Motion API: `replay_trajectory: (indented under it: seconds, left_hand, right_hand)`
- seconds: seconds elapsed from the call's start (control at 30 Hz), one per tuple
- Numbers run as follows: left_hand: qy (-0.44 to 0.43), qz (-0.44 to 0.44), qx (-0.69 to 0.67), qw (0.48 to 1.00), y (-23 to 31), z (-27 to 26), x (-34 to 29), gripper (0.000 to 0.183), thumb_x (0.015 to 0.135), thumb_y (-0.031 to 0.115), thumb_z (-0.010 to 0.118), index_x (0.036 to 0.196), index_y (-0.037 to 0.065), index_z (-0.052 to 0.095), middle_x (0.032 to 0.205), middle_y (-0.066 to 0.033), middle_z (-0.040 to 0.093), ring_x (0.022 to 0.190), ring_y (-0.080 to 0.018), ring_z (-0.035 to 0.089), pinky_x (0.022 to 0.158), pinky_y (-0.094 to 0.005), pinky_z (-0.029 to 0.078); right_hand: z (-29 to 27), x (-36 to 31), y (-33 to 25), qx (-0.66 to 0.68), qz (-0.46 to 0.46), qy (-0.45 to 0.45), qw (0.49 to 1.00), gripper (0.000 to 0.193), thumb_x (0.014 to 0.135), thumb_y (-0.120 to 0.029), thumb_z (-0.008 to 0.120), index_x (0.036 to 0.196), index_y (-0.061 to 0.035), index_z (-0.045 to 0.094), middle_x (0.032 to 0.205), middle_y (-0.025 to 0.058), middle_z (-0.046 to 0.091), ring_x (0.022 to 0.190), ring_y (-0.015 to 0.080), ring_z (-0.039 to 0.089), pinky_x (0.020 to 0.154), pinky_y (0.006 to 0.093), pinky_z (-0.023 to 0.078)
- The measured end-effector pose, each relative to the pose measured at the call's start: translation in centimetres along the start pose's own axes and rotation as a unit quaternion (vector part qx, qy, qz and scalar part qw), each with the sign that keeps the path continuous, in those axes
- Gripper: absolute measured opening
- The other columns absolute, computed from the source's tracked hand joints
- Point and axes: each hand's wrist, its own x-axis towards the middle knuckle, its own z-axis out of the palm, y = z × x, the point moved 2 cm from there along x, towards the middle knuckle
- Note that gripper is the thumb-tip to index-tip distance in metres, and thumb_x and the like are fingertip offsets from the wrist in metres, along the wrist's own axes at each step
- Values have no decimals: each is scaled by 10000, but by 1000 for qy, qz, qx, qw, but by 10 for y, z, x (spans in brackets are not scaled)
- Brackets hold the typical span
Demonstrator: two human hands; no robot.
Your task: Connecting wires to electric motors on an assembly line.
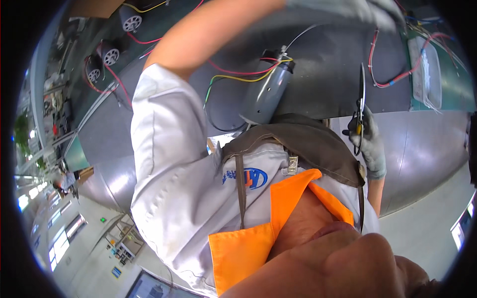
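The scissors (361, 107) stand upright, blades pointing up, over the dark grey work surface (328, 74) at the right, clasped by their dark handles in the gloved right hand (370, 141), whose fingers are clenched round them. Left of them a grey cylindrical motor (268, 92) lies tilted on the same surface, with red, yellow and green wires (238, 74) trailing from its top end. The left hand (357, 11), also in a grey glove, reaches across the top of the view above the motor; whether it grips anything I cannot tell. More small motors (112, 54) sit far left, and a clear bag of wires (426, 74) lies far right
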Motion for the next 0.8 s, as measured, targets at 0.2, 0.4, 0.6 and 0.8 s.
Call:
replay_trajectory:
  seconds: [0.2,0.4,0.6,0.8]
  left_hand:
    - [33,-367,-282,886,-13,-40,-96,340,1052,214,521,1264,-37,608,1082,-70,658,884,-129,638,782,-247,520]
    - [-53,-377,-205,902,-3,-2,-135,297,959,261,697,1029,-26,728,819,17,663,768,-35,542,672,-241,455]
    - [-10,-340,-183,922,21,-23,-135,360,925,298,719,1046,-41,707,822,-58,677,769,-75,564,702,-282,478]
    - [-210,-241,-96,942,113,-65,-221,516,817,400,773,1163,32,667,1242,-158,646,1118,-301,630,927,-403,513]
  right_hand:
    - [46,67,-43,-369,-245,-91,892,667,887,-330,727,1430,-48,462,1077,274,621,1005,478,592,869,495,485]
    - [83,93,-94,-544,-185,-146,805,699,880,-408,719,1424,-60,453,1042,246,637,988,432,624,842,478,497]
    - [85,87,-90,-548,-65,-153,820,597,904,-418,696,1345,-56,523,842,191,674,819,380,679,722,486,519]
    - [70,89,-63,-732,-156,66,660,479,884,-325,696,1280,-72,604,1041,232,662,902,352,684,780,443,538]
